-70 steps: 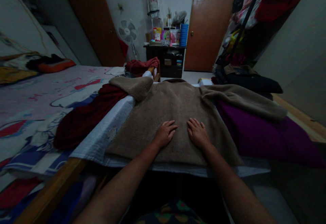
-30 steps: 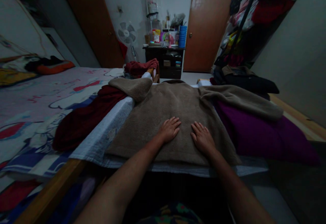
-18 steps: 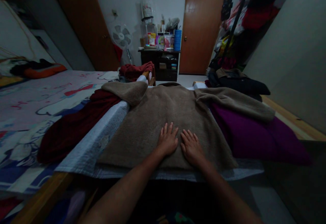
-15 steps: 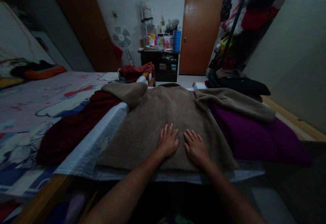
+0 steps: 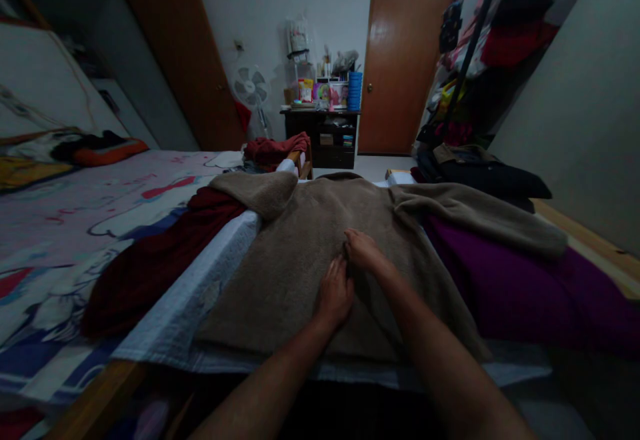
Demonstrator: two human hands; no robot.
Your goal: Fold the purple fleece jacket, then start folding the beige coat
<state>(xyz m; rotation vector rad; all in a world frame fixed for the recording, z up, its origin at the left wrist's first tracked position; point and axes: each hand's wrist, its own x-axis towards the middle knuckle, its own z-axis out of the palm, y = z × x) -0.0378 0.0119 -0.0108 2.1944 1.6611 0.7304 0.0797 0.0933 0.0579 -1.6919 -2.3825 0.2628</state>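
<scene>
A brown fuzzy jacket (image 5: pixel 285 280) lies spread out in front of me, its collar at the far end and its sleeves out to both sides. My right hand (image 5: pixel 364 251) has its fingers curled together on the jacket's middle, pinching the cloth. Close below it on the left, my left hand (image 5: pixel 336 292) rests on the jacket with fingers stretched forward, the tips near the right fingers. A dark fold runs from the hands toward the near hem. The right fingertips are partly hidden.
A light blue cloth (image 5: pixel 215 273) lies under the jacket. Dark red fabric (image 5: pixel 155 260) is under the left sleeve, purple fabric (image 5: pixel 530 287) under the right. A bed (image 5: pixel 115 193) stands at left, dark folded clothes (image 5: pixel 500 173) at right. Farther back are a fan (image 5: pixel 251 87) and a cabinet (image 5: pixel 320 140).
My right hand, flat and spread before, has moved left and forward and now pinches the jacket. My left hand's fingers have drawn closer together beside it. The whole view has shifted slightly.
</scene>
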